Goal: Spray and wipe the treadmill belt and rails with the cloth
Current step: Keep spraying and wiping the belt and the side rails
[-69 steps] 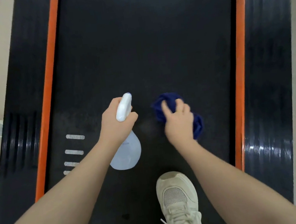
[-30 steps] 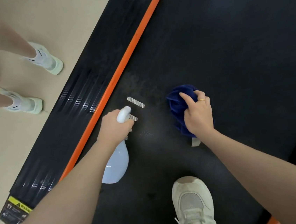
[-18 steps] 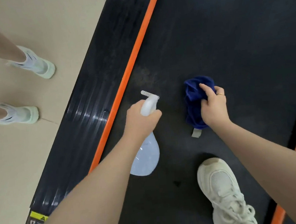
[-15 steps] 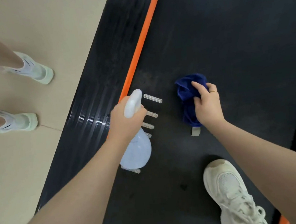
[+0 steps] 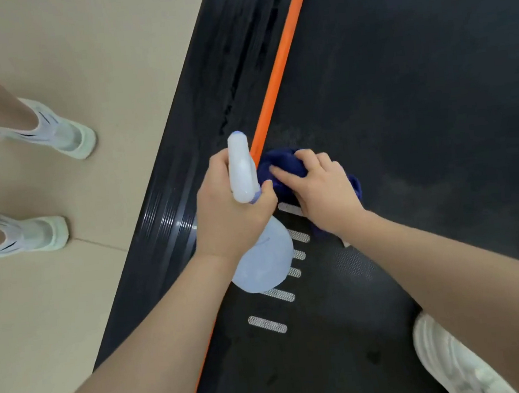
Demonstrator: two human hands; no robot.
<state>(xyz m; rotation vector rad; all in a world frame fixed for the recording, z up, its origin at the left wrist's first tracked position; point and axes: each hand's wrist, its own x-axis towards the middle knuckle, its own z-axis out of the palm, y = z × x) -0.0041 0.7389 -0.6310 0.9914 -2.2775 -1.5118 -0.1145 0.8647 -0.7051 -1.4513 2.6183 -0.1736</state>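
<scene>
Moved: cloth, from mid-belt to beside orange stripe. Right hand presses it flat, fingers curled into folds. Left hand clamped round bottle, over stripe. Advice: firm overlapping strokes along stripe, then rail.

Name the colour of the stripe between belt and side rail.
Orange stripe, clearest in the head view.

Belt ahead open; left hand with spray bottle crowds cloth beside orange strip.
</scene>
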